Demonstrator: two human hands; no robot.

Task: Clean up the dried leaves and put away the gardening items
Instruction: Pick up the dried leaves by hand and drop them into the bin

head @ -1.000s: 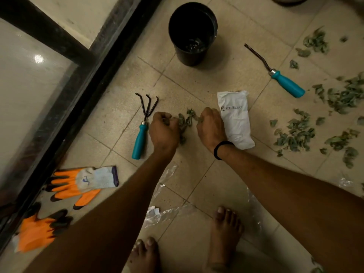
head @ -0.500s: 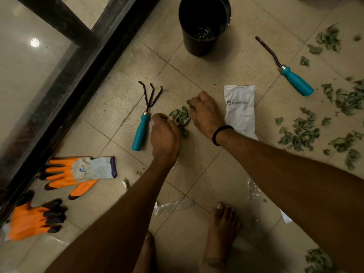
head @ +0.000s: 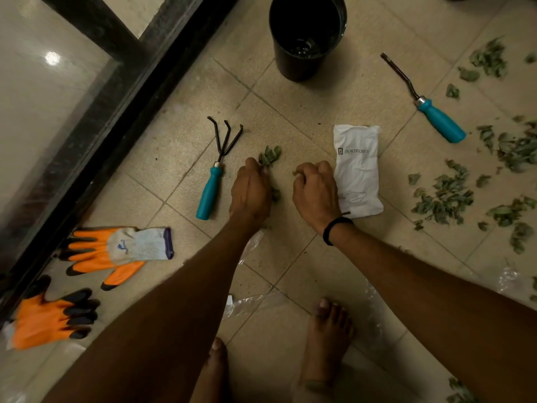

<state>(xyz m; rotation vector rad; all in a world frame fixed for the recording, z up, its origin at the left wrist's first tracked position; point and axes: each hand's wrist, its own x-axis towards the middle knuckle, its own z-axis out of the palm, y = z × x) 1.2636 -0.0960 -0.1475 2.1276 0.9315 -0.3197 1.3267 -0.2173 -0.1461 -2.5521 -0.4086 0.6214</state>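
Note:
My left hand (head: 250, 191) grips a bunch of dried green leaves (head: 269, 155) that sticks out past its fingers, low over the tiled floor. A short gap to the right, my right hand (head: 315, 189) is curled, with a few leaf bits at its fingertips. More dried leaves (head: 444, 199) lie scattered on the floor at the right. A black pot (head: 306, 33) stands at the top centre with some leaves inside. Left of my left hand lies a teal-handled hand rake (head: 216, 170). A teal-handled weeder (head: 427, 101) lies at the upper right.
A white packet (head: 359, 170) lies right beside my right hand. Two orange gloves (head: 116, 251) (head: 49, 318) lie at the lower left beside a dark window frame (head: 87, 135). Clear plastic sheet (head: 252, 303) lies near my bare feet (head: 329, 338).
My hands have drawn apart and back towards me, the left one taking the leaf bunch with it. The camera has tilted slightly.

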